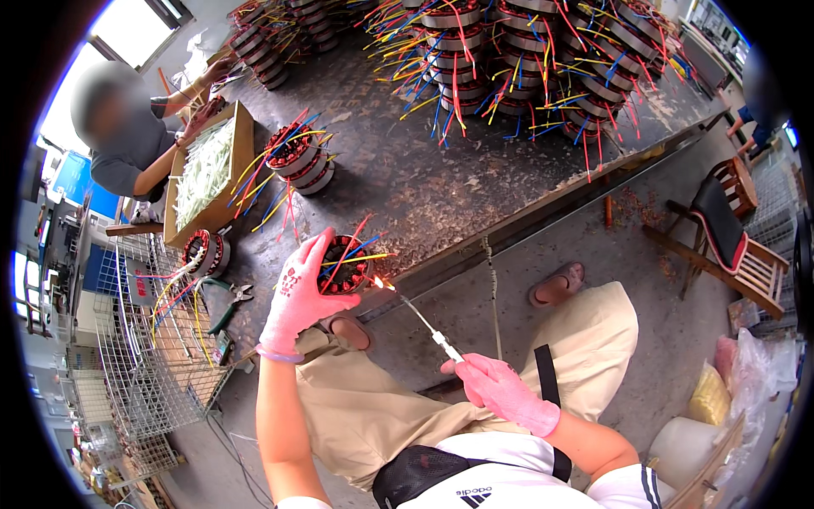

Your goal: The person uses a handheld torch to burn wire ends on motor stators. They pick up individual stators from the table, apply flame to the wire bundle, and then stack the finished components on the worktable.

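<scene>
The left hand point(297, 288), in a pink glove, is clasped around the stator point(359, 275), near the edge of the table point(398, 195). The right hand point(506, 392), well apart from the left, grips the torch point(446, 345); its flame point(383, 282) is just beside the stator, and I cannot tell if they touch.

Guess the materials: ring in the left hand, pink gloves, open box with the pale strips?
Ring: probably metal wound with coated wire; dark, with glossy red loops inside.
Gloves: likely knit fabric, matte, from the snug fit; coating possible.
Box: looks like wood, dull tan, going by its board-like walls.
</scene>
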### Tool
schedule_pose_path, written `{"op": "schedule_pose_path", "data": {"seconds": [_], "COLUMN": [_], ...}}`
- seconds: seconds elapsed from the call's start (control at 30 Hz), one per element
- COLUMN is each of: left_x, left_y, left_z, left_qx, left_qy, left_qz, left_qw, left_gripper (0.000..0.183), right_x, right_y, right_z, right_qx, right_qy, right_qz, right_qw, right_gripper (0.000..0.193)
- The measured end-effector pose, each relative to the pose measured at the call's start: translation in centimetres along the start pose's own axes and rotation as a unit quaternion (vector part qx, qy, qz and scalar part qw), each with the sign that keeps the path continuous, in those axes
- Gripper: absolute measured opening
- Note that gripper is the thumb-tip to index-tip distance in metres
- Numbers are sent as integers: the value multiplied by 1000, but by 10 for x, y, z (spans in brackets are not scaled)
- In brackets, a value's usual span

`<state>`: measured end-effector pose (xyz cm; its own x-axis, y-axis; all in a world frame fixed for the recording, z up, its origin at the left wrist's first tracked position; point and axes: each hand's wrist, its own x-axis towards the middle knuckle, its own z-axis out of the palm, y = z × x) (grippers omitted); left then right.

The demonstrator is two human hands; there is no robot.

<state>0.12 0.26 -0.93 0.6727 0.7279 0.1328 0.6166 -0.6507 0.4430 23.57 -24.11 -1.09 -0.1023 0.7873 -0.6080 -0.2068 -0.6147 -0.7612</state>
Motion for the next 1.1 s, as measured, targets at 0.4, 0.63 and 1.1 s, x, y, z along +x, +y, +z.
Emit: {"op": "schedule_pose_path", "data": {"seconds": [0.4, 0.63, 1.1], "left_x": [1, 1, 0], "left_y": [5, 4, 3], "left_z": [-2, -2, -1], "left_qx": [-3, 0, 5], "left_qy": [-5, -6, -3], "left_qz": [-6, -7, -6], "left_qw": [1000, 1000, 1000], "left_gripper": [105, 106, 107], "right_x": [3, 0, 0], "right_y": [8, -1, 4], "right_z": [-3, -2, -4], "right_qx": [17, -14, 8], "right_qy": [-8, -7, 7], "right_qz": [-2, -6, 7], "right_qw": [1000, 1000, 1000], "right_gripper": [33, 33, 35]}}
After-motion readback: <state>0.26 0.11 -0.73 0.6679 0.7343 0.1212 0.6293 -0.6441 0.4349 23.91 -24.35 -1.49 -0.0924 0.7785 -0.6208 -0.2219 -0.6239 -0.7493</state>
